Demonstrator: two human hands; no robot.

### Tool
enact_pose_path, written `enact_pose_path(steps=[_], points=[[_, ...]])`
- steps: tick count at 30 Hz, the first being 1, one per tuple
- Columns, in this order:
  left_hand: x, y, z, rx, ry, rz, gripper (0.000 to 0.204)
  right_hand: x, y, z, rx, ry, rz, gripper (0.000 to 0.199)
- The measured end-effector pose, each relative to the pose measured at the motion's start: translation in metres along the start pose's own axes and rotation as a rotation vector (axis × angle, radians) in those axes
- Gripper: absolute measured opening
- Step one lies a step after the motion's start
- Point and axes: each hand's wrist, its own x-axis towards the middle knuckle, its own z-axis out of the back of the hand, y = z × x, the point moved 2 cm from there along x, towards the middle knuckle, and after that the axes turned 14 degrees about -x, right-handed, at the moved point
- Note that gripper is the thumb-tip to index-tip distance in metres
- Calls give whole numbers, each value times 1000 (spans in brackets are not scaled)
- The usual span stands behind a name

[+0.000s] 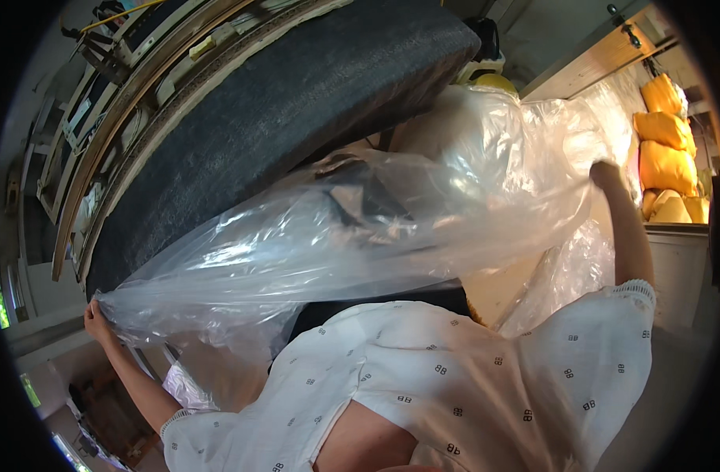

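Observation:
A long sheet of clear plastic film is stretched across in front of me between my two outspread arms. At the far left, my left hand pinches one end of it, close to the corner of a dark grey table. Over on the right, my right hand is closed on the other end, with its fingers partly hidden. The film is creased and shiny. It sags in folds between the hands and overlaps the table's near edge.
More crumpled clear plastic is heaped beyond the film, and another piece hangs at lower right. Yellow packs are stacked at the far right. Wooden rails run along the table's far side. A wooden board stands at upper right.

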Motion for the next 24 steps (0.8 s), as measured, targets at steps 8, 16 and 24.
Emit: enact_pose_path(steps=[8, 16, 24], points=[[16, 60, -13, -35, -132, 201, 28, 33, -113, 340, 797, -1691, -557, 48], [8, 83, 10, 105, -11, 104, 33, 39, 147, 364, 750, -1139, 594, 55], [40, 82, -25, 66, 5, 66, 44, 87, 142, 410, 685, -1195, 140, 59]])
